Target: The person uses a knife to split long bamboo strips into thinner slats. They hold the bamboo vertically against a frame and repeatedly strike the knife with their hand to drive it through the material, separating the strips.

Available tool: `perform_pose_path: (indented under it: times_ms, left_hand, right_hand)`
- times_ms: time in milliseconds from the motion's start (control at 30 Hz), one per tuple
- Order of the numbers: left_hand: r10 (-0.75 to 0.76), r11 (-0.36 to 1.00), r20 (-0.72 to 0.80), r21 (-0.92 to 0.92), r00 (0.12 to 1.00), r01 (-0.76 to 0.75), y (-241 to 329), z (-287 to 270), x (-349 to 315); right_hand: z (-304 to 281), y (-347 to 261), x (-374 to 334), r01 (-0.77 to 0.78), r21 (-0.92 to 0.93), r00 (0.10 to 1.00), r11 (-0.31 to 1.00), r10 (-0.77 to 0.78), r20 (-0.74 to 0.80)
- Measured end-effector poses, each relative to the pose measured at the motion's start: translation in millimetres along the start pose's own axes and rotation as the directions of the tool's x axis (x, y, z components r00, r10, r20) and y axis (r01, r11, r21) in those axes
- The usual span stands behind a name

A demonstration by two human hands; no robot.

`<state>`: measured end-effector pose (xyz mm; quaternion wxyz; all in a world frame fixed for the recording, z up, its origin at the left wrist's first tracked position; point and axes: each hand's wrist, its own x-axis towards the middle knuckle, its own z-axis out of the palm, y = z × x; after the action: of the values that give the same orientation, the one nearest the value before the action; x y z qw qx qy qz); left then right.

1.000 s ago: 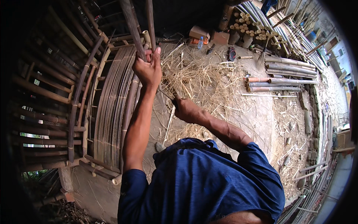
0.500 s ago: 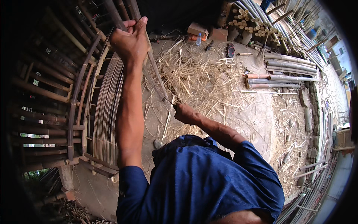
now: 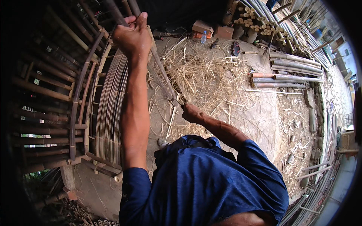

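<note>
My left hand is raised at the upper left, its fingers closed round a long split bamboo strip. The strip slants from this hand down towards my right hand. In that hand, near the middle, is the dark handle of a knife, its blade lying at the strip's lower end. The right fingers are wrapped tight, and much of the handle is hidden. Thin bamboo shavings cover the ground beyond the knife.
Left of my arm stands a bamboo rack with a row of thin strips. Stacked poles and loose bamboo lengths lie at the right. A bottle, a carton and a shoe sit at the back.
My right hand has shifted slightly right with the knife, and the blade's angle against the strip differs. My left hand keeps its grip, and the view has moved a little.
</note>
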<state>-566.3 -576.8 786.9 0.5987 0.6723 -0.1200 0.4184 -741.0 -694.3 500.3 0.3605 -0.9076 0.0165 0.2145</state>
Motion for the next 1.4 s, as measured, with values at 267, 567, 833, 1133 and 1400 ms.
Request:
perform_pose_path:
  times_ms: [267,567,833,1133,1400]
  left_hand:
    - [-0.060,0.992,0.005,-0.111,0.998,0.060,-35,-40,37]
    - [-0.032,0.942,0.076,0.336,0.997,0.005,-40,-90,98]
    - [-0.118,0.958,0.254,0.283,0.960,0.042,-17,-228,179]
    - [-0.069,0.954,0.554,0.279,0.830,-0.107,32,-323,231]
    - [-0.439,0.771,0.534,0.637,0.722,-0.002,-64,-331,278]
  right_hand:
    - [6,-19,30,-0.080,-0.158,0.995,0.984,0.069,-0.076]
    - [61,-72,62,0.289,-0.460,0.947,0.840,-0.321,0.008]
    - [93,-154,43,0.623,-0.159,0.673,0.765,-0.629,-0.389]
    - [64,-370,102,0.741,0.559,0.668,0.371,-0.493,-0.558]
    - [120,-444,179,0.355,0.934,0.878,0.047,-0.359,-0.316]
